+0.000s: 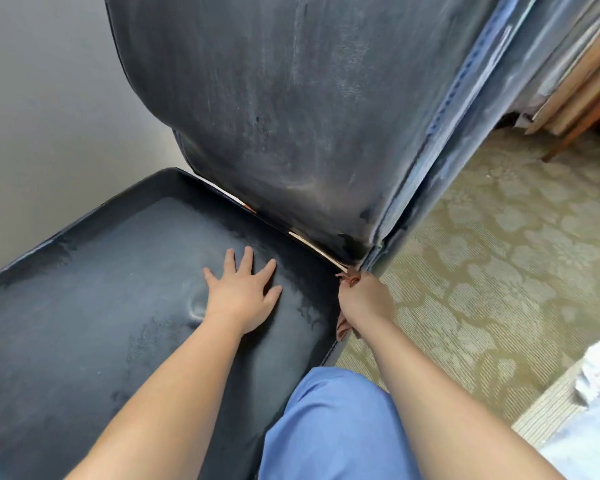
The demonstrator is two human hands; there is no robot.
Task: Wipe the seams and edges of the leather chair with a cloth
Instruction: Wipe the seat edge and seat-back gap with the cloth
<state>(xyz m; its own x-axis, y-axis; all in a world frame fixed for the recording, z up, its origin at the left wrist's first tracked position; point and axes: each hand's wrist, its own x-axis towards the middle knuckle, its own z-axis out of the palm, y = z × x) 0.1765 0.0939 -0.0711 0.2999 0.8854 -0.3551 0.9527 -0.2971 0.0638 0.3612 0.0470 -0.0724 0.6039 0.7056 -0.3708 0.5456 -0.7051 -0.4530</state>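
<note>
A dark, dusty leather chair fills the view, with its seat [118,289] low at the left and its backrest [274,116] rising behind. My left hand [243,296] lies flat on the seat, fingers spread. At the seat's right rear corner, my right hand [364,299] grips a small brownish cloth [350,279]. The cloth is pressed where the seat edge meets the piped seam [440,133] of the backrest. Another bit of cloth [343,327] shows below the hand along the seat's side; most of it is hidden by my fingers.
Patterned beige carpet [499,254] spreads to the right of the chair. Wooden furniture legs [575,126] stand at the upper right. A grey wall [49,116] is behind the chair on the left. My knee in blue trousers [333,427] is against the seat front.
</note>
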